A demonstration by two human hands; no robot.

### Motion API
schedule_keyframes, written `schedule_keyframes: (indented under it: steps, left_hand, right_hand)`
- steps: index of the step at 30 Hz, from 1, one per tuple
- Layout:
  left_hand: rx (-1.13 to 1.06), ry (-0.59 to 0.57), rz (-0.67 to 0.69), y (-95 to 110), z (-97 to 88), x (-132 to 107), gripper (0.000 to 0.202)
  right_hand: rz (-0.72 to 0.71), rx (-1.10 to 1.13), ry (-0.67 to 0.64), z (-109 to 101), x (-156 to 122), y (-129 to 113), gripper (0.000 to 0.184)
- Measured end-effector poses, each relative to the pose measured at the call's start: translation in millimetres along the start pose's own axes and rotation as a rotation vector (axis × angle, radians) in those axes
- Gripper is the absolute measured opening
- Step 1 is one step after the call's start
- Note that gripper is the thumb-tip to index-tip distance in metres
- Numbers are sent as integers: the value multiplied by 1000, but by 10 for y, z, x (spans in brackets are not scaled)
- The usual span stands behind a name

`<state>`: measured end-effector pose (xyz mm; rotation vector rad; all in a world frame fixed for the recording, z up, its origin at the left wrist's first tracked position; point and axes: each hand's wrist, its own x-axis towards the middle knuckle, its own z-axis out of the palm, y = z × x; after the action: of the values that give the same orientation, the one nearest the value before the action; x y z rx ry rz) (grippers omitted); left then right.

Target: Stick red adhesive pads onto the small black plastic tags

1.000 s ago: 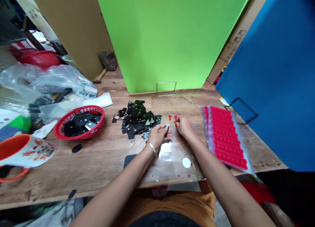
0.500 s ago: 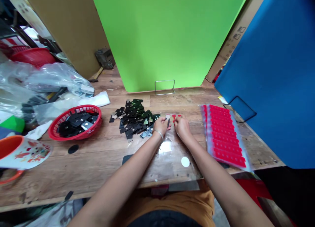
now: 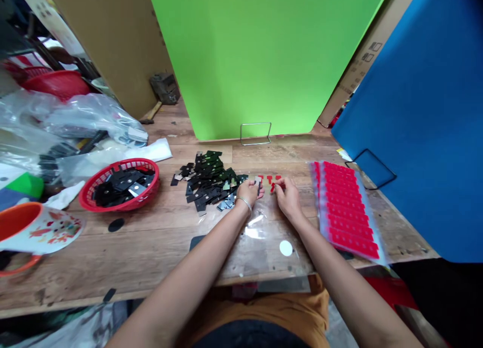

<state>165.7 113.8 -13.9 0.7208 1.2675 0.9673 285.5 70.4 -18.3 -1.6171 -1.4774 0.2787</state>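
Observation:
My left hand (image 3: 248, 192) is closed on a small flat black piece (image 3: 258, 183) with a pale end, held up between thumb and fingers. Just to its right my right hand (image 3: 289, 198) pinches a small red piece (image 3: 272, 188) at its fingertips. A few more small red pieces (image 3: 269, 178) lie beyond the fingers, along a clear plastic sheet (image 3: 260, 222) on the table. Beside my left hand spreads a loose heap of flat black pieces (image 3: 211, 179), several showing a light dot.
A red basket (image 3: 88, 205) of black pieces stands left, near a mug (image 3: 53, 231). On the right lie plastic sheets with rows of red pieces (image 3: 349, 207). Upright green (image 3: 264, 56) and blue (image 3: 411, 116) boards stand behind, with wire stands (image 3: 255, 143) at their feet.
My right hand has drawn a little right, away from my left hand, and the red piece shows at its fingertips. My left hand keeps its hold. The whole view has shifted slightly.

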Motion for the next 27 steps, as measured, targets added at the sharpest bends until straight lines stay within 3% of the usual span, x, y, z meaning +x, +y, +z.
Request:
schedule_keyframes:
  steps: [3, 6, 9, 12, 16, 27]
  left_hand:
    - [-1, -14, -7, 47, 18, -28, 10]
    - [-12, -58, -4, 98, -30, -185, 8]
    - [-23, -146, -15, 82, -189, -492, 5]
    - [-76, -240, -75, -21, -404, -844, 15]
    - [-149, -287, -162, -192, -598, -1146, 26]
    - [-196, -329, -191, -318, -656, -1165, 33]
  right_hand:
    - [49, 124, 45, -94, -73, -93, 10]
    - [183, 382, 37, -168, -206, -230, 9]
    - [313, 564, -21, -214, -395, -357, 14]
    - [407, 655, -79, -222, -607, -457, 19]
    - [449, 695, -146, -166, -858, -562, 18]
    - [365, 564, -168, -10, -1107, -520, 13]
